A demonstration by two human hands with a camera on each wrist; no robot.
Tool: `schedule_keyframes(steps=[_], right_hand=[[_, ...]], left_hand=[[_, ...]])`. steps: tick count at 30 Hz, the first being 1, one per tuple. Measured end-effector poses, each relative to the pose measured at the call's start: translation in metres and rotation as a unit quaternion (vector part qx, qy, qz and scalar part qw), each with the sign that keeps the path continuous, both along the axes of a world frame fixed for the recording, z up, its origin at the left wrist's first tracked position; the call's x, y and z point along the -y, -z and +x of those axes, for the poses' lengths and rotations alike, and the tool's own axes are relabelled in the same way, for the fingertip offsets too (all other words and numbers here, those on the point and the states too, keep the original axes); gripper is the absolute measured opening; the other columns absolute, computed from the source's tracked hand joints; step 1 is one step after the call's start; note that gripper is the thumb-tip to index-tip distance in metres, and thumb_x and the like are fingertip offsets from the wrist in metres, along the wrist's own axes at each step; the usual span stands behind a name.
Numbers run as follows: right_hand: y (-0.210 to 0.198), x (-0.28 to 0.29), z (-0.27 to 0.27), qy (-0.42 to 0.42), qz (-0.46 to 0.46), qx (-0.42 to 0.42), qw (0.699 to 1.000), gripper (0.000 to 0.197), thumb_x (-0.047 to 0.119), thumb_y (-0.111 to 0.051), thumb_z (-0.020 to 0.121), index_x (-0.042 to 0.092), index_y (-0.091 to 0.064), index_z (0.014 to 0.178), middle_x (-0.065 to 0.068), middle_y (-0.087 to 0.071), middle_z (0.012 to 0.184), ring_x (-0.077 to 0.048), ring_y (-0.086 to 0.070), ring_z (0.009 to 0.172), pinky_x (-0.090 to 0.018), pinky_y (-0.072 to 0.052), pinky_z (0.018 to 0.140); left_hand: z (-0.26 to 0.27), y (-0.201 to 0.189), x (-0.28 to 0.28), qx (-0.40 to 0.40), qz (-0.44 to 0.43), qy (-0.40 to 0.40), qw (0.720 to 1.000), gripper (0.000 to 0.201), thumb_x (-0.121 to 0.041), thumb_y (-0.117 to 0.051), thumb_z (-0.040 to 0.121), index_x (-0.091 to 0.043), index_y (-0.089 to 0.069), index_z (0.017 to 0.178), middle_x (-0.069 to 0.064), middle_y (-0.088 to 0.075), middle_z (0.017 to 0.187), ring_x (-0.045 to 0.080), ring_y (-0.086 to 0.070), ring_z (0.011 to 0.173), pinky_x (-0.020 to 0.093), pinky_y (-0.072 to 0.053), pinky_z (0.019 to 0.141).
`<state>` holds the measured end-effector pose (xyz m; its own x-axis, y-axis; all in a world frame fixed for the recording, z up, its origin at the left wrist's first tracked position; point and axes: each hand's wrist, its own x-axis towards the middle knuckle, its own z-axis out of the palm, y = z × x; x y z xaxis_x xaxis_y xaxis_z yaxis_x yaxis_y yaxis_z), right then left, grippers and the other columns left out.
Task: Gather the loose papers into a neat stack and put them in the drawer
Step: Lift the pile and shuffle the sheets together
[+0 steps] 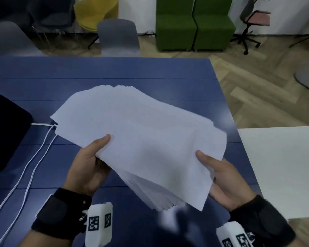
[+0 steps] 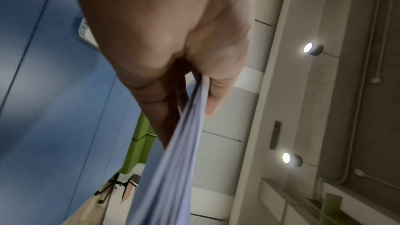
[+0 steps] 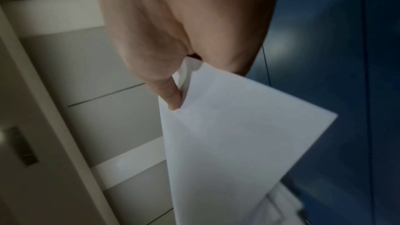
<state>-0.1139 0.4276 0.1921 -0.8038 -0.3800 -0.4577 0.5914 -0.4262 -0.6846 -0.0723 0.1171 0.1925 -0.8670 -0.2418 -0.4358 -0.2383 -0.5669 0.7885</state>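
currently the papers [image 1: 141, 139] are held above the blue table [image 1: 114, 72], fanned and uneven. sheets are light, limp and slippery; support both side edges. left hand [image 1: 89, 164] and right hand [image 1: 225, 180] each pinch one.

Head cam looks forward and down over the tabletop [image 1: 114, 72] from above, fairly near. Left wrist cam sits close behind the left hand [image 2: 164, 28], tilted up toward walls, prob. ceiling. Right wrist cam likewise. All three share the papers [image 1: 141, 139] and tabletop.
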Motion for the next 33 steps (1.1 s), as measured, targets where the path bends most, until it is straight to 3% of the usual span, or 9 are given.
schedule_keyframes(steps=[5, 7, 10, 12, 14, 17, 21, 25, 33], right_hand=[[0.0, 0.002, 0.0, 0.001, -0.001, -0.025, 1.0, 0.042, 0.012, -0.053, 0.104, 0.011, -0.059, 0.146, -0.014, -0.065, 0.144, -0.034, -0.064, 0.132, -0.047, -0.054, 0.105], [-0.01, -0.005, -0.006, -0.001, -0.004, -0.054, 0.999, 0.044, 0.012, -0.052, 0.102, 0.011, -0.058, 0.146, -0.013, -0.066, 0.143, -0.033, -0.065, 0.13, -0.043, -0.057, 0.102], [-0.013, -0.015, -0.016, 0.003, 0.003, -0.052, 0.999, 0.045, 0.013, -0.055, 0.099, 0.01, -0.061, 0.143, -0.013, -0.067, 0.142, -0.032, -0.066, 0.129, -0.04, -0.059, 0.099], [-0.008, -0.02, -0.017, -0.005, 0.017, -0.034, 0.999, 0.043, 0.012, -0.055, 0.099, 0.009, -0.062, 0.141, -0.014, -0.068, 0.14, -0.032, -0.068, 0.127, -0.04, -0.06, 0.097], [0.002, -0.023, -0.014, -0.013, 0.034, -0.014, 0.999, 0.04, 0.01, -0.054, 0.101, 0.008, -0.064, 0.139, -0.015, -0.07, 0.138, -0.032, -0.07, 0.122, -0.039, -0.063, 0.091], [0.019, -0.028, -0.009, -0.012, 0.046, 0.011, 0.999, 0.039, 0.01, -0.056, 0.101, 0.008, -0.064, 0.139, -0.015, -0.07, 0.138, -0.032, -0.07, 0.122, -0.04, -0.062, 0.092], [0.036, -0.037, -0.013, -0.055, 0.078, 0.037, 0.995, 0.04, 0.007, -0.059, 0.099, 0.007, -0.063, 0.139, -0.016, -0.069, 0.139, -0.033, -0.068, 0.125, -0.043, -0.058, 0.101], [0.044, -0.045, -0.018, -0.153, 0.125, 0.035, 0.98, 0.041, 0.002, -0.057, 0.101, 0.005, -0.06, 0.142, -0.016, -0.067, 0.142, -0.034, -0.065, 0.13, -0.046, -0.052, 0.11], [0.041, -0.061, -0.03, -0.162, 0.163, -0.025, 0.973, 0.046, 0.0, -0.063, 0.098, 0.009, -0.061, 0.142, -0.01, -0.069, 0.139, -0.031, -0.066, 0.129, -0.047, -0.052, 0.11]], left_hand=[[0.007, -0.003, 0.008, -0.105, 0.032, 0.027, 0.994, 0.053, -0.031, -0.067, 0.093, 0.004, -0.071, 0.133, 0.019, -0.075, 0.131, 0.033, -0.073, 0.121, 0.043, -0.057, 0.106], [0.01, -0.021, 0.012, -0.182, 0.083, -0.023, 0.98, 0.059, -0.041, -0.047, 0.111, 0.008, -0.059, 0.14, 0.029, -0.064, 0.141, 0.043, -0.058, 0.137, 0.055, -0.039, 0.122], [-0.008, 0.143, 0.214, -0.165, 0.347, 0.049, 0.922, 0.092, -0.074, 0.004, 0.102, -0.016, -0.044, 0.154, 0.031, -0.047, 0.143, 0.052, -0.034, 0.152, 0.074, -0.019, 0.122], [-0.012, 0.148, 0.29, -0.104, 0.25, 0.086, 0.959, 0.108, -0.1, 0.003, 0.08, -0.042, -0.015, 0.169, 0.034, -0.036, 0.15, 0.047, -0.024, 0.159, 0.078, 0.004, 0.122], [-0.002, 0.087, 0.22, -0.064, 0.16, 0.129, 0.977, 0.121, -0.104, -0.028, 0.076, -0.034, -0.006, 0.171, 0.014, -0.015, 0.177, 0.033, -0.005, 0.162, 0.058, 0.012, 0.129], [0.0, -0.03, 0.068, -0.015, 0.181, 0.212, 0.96, 0.128, -0.102, -0.048, 0.072, -0.022, -0.024, 0.17, 0.007, -0.018, 0.178, 0.034, -0.009, 0.165, 0.053, 0.001, 0.133], [-0.019, 0.01, 0.084, 0.11, -0.09, 0.234, 0.962, 0.048, -0.051, -0.06, 0.097, -0.018, -0.082, 0.124, 0.015, -0.072, 0.139, 0.026, -0.077, 0.115, 0.036, -0.065, 0.088], [-0.015, 0.038, 0.071, 0.115, -0.202, 0.305, 0.923, 0.037, 0.0, -0.07, 0.094, -0.007, -0.074, 0.13, 0.007, -0.077, 0.133, 0.027, -0.071, 0.127, 0.033, -0.055, 0.103], [-0.02, 0.038, 0.063, 0.049, -0.167, 0.22, 0.96, 0.047, 0.004, -0.073, 0.084, -0.005, -0.071, 0.13, 0.012, -0.08, 0.125, 0.027, -0.078, 0.112, 0.03, -0.065, 0.089]])
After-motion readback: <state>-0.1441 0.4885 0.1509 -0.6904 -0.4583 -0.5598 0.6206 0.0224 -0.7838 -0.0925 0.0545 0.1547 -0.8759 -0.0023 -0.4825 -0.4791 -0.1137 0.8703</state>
